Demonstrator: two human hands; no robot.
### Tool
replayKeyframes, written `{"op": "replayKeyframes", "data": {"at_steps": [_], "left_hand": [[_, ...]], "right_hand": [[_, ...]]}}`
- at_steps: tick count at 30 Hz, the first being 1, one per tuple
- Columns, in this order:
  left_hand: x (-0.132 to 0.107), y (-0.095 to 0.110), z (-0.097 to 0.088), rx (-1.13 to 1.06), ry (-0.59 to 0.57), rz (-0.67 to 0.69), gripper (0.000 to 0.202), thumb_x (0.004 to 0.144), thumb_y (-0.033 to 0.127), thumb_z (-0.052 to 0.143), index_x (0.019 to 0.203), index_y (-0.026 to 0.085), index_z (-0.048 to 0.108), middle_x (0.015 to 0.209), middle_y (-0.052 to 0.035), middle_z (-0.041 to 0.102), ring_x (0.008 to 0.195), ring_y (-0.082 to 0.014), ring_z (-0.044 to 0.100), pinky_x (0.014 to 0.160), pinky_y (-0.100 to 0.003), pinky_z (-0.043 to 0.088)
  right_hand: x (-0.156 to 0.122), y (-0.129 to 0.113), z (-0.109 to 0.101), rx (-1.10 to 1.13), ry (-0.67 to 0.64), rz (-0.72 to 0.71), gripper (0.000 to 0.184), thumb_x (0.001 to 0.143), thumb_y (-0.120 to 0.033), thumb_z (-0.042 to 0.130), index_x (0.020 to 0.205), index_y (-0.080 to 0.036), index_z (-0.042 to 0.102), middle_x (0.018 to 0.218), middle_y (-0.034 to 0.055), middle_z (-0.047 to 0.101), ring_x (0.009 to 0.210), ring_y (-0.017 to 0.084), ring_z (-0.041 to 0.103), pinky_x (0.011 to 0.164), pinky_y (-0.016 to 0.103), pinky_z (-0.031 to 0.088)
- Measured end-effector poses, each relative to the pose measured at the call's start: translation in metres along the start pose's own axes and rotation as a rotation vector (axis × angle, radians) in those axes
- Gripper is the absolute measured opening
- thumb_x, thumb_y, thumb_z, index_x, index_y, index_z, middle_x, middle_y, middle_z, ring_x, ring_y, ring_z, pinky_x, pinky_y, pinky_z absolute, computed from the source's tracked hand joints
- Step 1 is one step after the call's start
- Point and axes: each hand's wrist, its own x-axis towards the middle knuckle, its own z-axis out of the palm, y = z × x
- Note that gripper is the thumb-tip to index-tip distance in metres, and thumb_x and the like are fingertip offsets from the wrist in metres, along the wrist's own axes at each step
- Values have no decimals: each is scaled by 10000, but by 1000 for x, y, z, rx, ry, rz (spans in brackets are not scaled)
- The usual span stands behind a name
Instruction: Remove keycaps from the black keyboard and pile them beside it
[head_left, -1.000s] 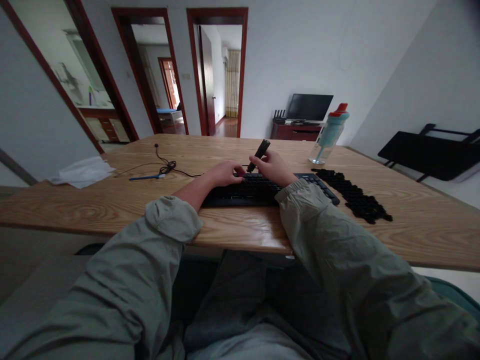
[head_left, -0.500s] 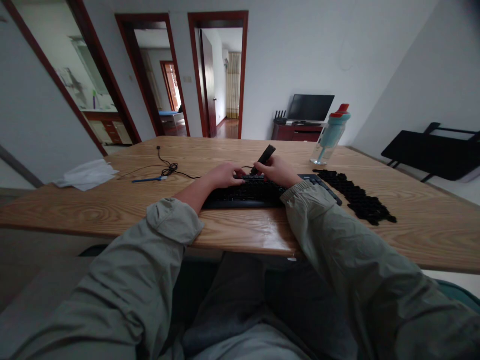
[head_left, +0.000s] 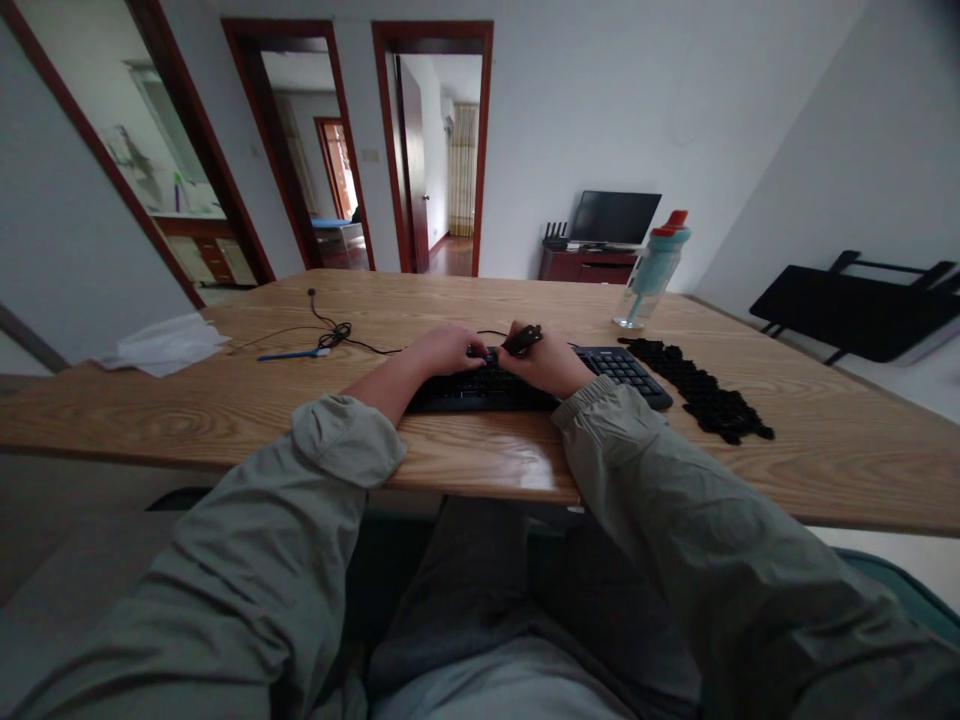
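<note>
A black keyboard [head_left: 615, 370] lies on the wooden table [head_left: 225, 400] in front of me. My left hand [head_left: 442, 352] rests on the keyboard's far edge with its fingers curled down onto it. My right hand [head_left: 546, 362] is closed around a short black tool [head_left: 523, 339], which lies low and nearly flat over the keys between the two hands. To the right of the keyboard lies a heap of loose black keycaps [head_left: 701, 392].
A teal water bottle with a red cap [head_left: 651, 270] stands behind the keycaps. A black cable [head_left: 334, 332] and a blue pen [head_left: 289, 355] lie left of the keyboard, with white cloth [head_left: 165, 343] at the table's left edge. A black folding frame [head_left: 862, 305] leans at the right wall.
My right hand has tipped the black tool from pointing steeply up to lying low over the keys. The hand has dropped closer to the keyboard. My left hand has stayed in place.
</note>
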Motion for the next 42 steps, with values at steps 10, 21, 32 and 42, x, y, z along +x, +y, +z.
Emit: {"op": "replayKeyframes", "data": {"at_steps": [10, 21, 32, 42], "left_hand": [[2, -2, 1, -50, -1, -25, 294, 829, 366, 608, 1033, 241, 778, 953, -58, 736, 863, -214, 648, 756, -284, 451], [2, -1, -2, -110, 3, -41, 256, 816, 314, 651, 1007, 199, 779, 954, -69, 754, 847, -220, 658, 757, -297, 447], [1, 3, -4, -102, 19, -56, 232, 786, 320, 665, 952, 206, 780, 939, -70, 750, 843, -229, 660, 746, -306, 444], [3, -4, 4, -228, 72, -36, 300, 762, 276, 673, 1040, 212, 767, 960, -44, 761, 877, -211, 660, 800, -293, 465]], "right_hand": [[19, 11, 6, 111, -102, 53, 227, 831, -399, 628, 759, -183, 623, 680, 26, 603, 628, 158, 512, 590, 293, 402], [43, 11, 13, 264, -129, 174, 242, 682, -314, 801, 765, -197, 607, 571, -8, 559, 617, 167, 558, 586, 277, 452], [38, 5, 11, 168, -109, 136, 228, 730, -364, 774, 739, -196, 621, 560, 34, 568, 686, 230, 610, 602, 320, 495], [43, 5, 19, 230, -169, 186, 130, 794, -311, 676, 781, -188, 635, 544, 3, 575, 467, 137, 501, 454, 269, 408]]}}
